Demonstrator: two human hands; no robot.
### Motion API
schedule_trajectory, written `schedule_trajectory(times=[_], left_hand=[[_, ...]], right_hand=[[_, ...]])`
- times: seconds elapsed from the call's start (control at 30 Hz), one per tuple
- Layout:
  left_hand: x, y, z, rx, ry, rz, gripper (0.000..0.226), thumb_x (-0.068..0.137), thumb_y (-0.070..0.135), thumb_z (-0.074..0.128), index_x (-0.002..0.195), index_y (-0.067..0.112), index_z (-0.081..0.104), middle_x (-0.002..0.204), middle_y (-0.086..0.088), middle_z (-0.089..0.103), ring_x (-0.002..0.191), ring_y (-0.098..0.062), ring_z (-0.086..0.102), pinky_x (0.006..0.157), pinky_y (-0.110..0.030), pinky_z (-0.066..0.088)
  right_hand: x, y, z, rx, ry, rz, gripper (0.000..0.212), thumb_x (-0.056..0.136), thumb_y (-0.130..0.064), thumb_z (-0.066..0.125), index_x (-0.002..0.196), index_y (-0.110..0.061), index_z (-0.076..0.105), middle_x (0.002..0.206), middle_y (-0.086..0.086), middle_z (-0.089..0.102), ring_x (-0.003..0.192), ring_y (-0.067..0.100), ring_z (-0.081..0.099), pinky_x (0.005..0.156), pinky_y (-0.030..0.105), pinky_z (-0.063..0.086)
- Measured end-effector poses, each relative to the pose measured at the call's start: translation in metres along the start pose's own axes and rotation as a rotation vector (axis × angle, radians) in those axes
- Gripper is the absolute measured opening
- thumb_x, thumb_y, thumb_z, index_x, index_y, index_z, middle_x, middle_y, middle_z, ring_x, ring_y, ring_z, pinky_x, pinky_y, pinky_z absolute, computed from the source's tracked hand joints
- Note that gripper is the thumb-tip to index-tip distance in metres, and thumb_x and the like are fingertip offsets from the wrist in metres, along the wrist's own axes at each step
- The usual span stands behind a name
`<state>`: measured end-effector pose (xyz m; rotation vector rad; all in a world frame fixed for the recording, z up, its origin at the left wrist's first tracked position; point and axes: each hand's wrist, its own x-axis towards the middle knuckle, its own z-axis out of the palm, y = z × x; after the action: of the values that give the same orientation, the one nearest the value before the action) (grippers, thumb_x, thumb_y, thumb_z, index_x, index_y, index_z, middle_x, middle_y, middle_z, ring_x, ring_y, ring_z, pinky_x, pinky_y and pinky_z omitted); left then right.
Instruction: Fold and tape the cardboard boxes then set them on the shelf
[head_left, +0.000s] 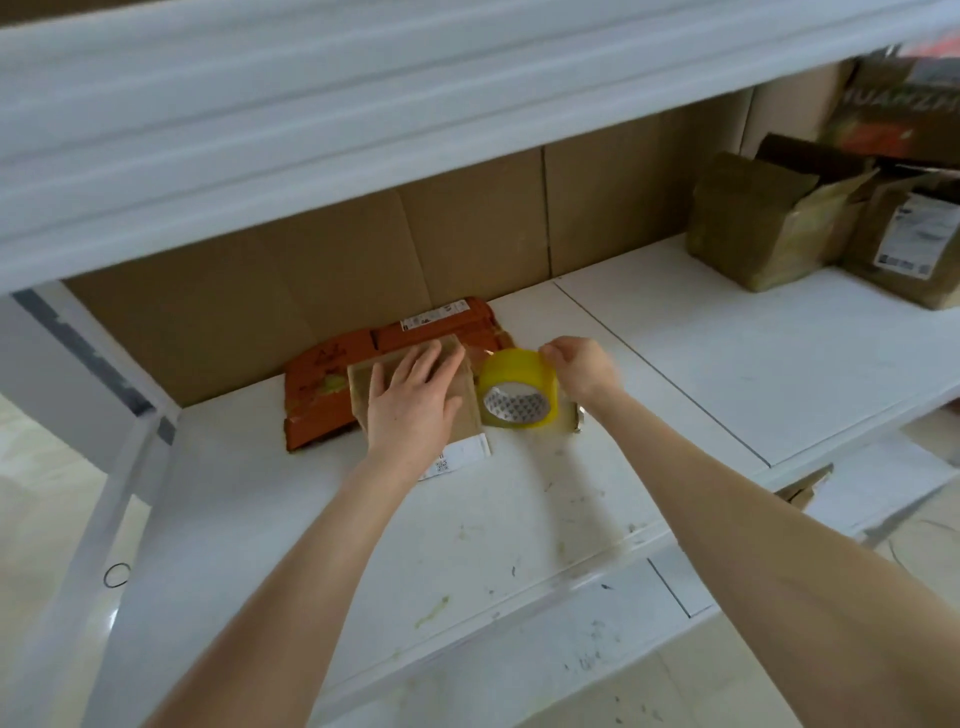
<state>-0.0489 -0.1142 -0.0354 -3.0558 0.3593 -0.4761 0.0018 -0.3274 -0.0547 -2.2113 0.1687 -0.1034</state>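
A small brown cardboard box (465, 395) stands on the white shelf (675, 374), partly on top of a flattened orange box (322, 395). My left hand (415, 400) lies flat on the small box's top with fingers spread. A roll of yellow tape (519, 389) stands on edge just right of the box. My right hand (576, 369) is at the roll's upper right rim, its fingers curled and pinching there; whether they hold the rim or the tape end I cannot tell.
Several brown boxes and a labelled parcel (779, 228) stand at the shelf's back right. Cardboard sheets (467, 228) line the back. A shelf board (311, 104) hangs close overhead. A white upright (93, 519) stands at the left, a lower shelf (571, 623) below.
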Motion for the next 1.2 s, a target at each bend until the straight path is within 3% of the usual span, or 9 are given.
schedule_trajectory(times=[0.07,0.13,0.3,0.43,0.57,0.67,0.87,1.03,1.2], left_hand=[[0.000,0.000,0.002,-0.024,0.014,-0.026,0.059,0.097,0.038,0.045,0.150,0.035,0.019,0.158,0.010,0.019,0.145,-0.013,0.014,0.115,-0.054,0.010],[0.001,0.000,0.002,-0.032,0.016,-0.045,0.060,0.097,0.037,0.046,0.150,0.034,0.019,0.157,0.012,0.021,0.145,-0.010,0.015,0.116,-0.052,0.013],[-0.001,-0.006,0.000,-0.001,0.057,-0.053,0.061,0.095,0.044,0.048,0.150,0.031,0.024,0.155,0.009,0.026,0.141,-0.015,0.026,0.116,-0.044,0.020],[-0.002,-0.012,-0.005,0.024,-0.005,-0.120,0.061,0.091,0.056,0.047,0.146,0.049,0.020,0.155,0.012,0.023,0.143,-0.018,0.019,0.112,-0.060,0.013],[-0.002,-0.014,-0.006,-0.029,-0.039,-0.139,0.062,0.091,0.054,0.050,0.145,0.051,0.019,0.156,0.018,0.019,0.144,-0.017,0.015,0.110,-0.059,0.024],[-0.001,-0.018,-0.008,-0.058,-0.039,-0.116,0.060,0.091,0.051,0.052,0.144,0.051,0.023,0.154,0.020,0.022,0.142,-0.015,0.016,0.107,-0.051,0.028],[0.001,-0.022,-0.011,-0.139,-0.038,-0.007,0.060,0.089,0.046,0.057,0.142,0.051,0.029,0.150,0.025,0.026,0.139,-0.008,0.018,0.106,-0.047,0.028],[0.010,-0.017,-0.012,-0.199,-0.075,0.082,0.057,0.091,0.043,0.055,0.142,0.051,0.030,0.151,0.025,0.025,0.140,-0.007,0.016,0.111,-0.047,0.022],[0.027,0.004,-0.016,-0.153,-0.086,0.304,0.054,0.095,0.042,0.050,0.144,0.046,0.029,0.154,0.020,0.022,0.143,-0.009,0.013,0.115,-0.050,0.015]], right_hand=[[0.000,0.021,-0.010,-0.169,0.064,0.131,0.027,0.095,-0.032,0.055,0.117,-0.018,0.061,0.118,0.011,0.061,0.108,0.031,0.058,0.083,0.033,0.044],[-0.005,0.036,-0.011,-0.298,-0.016,0.202,0.035,0.091,-0.029,0.060,0.121,-0.012,0.054,0.120,0.014,0.056,0.109,0.034,0.056,0.081,0.034,0.045],[-0.008,0.044,0.002,-0.373,-0.079,0.239,0.014,0.084,-0.015,0.060,0.081,-0.008,0.049,0.082,0.008,0.050,0.073,0.028,0.052,0.053,0.028,0.036],[-0.002,0.042,-0.002,-0.252,-0.070,0.300,0.013,0.081,-0.009,0.058,0.069,-0.007,0.051,0.080,0.010,0.058,0.072,0.027,0.056,0.053,0.027,0.042],[0.000,0.022,-0.014,0.227,0.103,0.225,0.019,0.078,-0.017,0.060,0.061,-0.010,0.064,0.048,-0.002,0.051,0.056,0.021,0.051,0.051,0.024,0.041],[0.005,-0.010,-0.017,0.420,0.123,0.125,0.019,0.088,-0.021,0.053,0.082,-0.013,0.070,0.058,-0.004,0.050,0.052,0.014,0.043,0.047,0.023,0.033],[0.001,-0.022,0.005,0.297,-0.108,0.096,0.023,0.097,-0.021,0.042,0.104,-0.010,0.060,0.086,0.002,0.053,0.083,0.021,0.050,0.070,0.030,0.040],[-0.016,-0.012,-0.005,0.375,-0.031,0.102,0.021,0.096,-0.016,0.038,0.097,-0.012,0.059,0.084,-0.004,0.051,0.077,0.013,0.046,0.061,0.026,0.035],[-0.030,0.006,-0.034,0.462,0.182,0.169,0.023,0.098,-0.017,0.036,0.096,-0.010,0.058,0.079,0.001,0.053,0.074,0.015,0.049,0.059,0.026,0.037]])
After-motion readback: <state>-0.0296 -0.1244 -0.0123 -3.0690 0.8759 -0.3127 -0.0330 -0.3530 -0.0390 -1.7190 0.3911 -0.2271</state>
